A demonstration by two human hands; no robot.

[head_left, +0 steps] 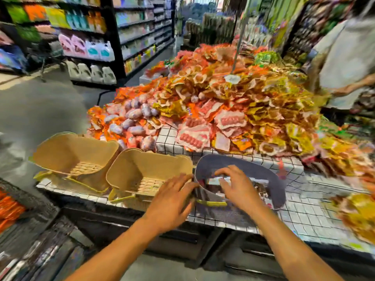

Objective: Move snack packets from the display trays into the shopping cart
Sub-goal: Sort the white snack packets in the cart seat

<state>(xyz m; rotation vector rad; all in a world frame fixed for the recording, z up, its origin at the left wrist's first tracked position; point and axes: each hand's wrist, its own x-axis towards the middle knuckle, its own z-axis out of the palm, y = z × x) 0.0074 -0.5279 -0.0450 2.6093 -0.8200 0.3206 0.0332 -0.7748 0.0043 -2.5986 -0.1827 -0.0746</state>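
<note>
A grey basket (272, 175) with a yellow handle stands on the checked display table (300, 216), and several snack packets lie inside it. My left hand (172, 197) reaches to the basket's left rim with fingers spread and straight. My right hand (237, 185) hovers over the basket's opening, fingers spread and slightly bent, holding nothing that I can see. A big heap of red, orange and yellow snack packets (229, 106) covers the table behind the basket. The view is blurred.
Two empty beige baskets (142, 175) (75, 157) sit on the table to the left of the grey one. Another person (345, 61) stands at the far right by the heap. Store shelves (91, 41) line the aisle on the left. More packets (357, 216) lie at the right edge.
</note>
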